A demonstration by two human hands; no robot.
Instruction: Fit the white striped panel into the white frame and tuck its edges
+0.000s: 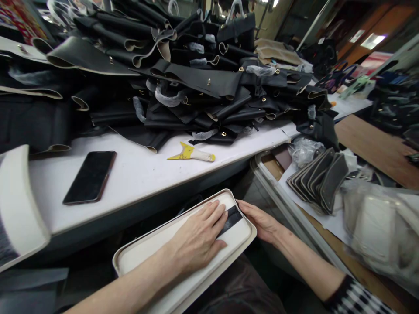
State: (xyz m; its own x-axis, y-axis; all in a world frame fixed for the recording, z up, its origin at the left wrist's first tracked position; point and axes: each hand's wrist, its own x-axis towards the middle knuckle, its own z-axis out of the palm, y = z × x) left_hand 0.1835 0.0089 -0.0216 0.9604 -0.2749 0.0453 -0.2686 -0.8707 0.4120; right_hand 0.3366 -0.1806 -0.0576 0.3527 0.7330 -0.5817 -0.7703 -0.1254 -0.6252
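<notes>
A long cream bag piece (149,250) with rounded corners and a raised rim lies slanted in front of me, above my lap. A dark strip (233,220) runs along its inner face near the far end. My left hand (199,237) rests flat on that face, fingers stretched out, with the fingertips beside the strip. At the far right end, my right hand (262,221) holds the rim from outside; some of its fingers are hidden behind the edge. A yellow scraper-like tool (191,152) with a wrapped handle lies on the white table (140,174) beyond.
Black leather bag pieces (196,80) with clasps and wrapped handles are heaped across the table. A phone (90,176) lies near its front edge. Another cream piece (21,205) juts in at left. Rightward, stacked dark flaps (319,179) and plastic-wrapped pieces (379,231) sit on a side surface.
</notes>
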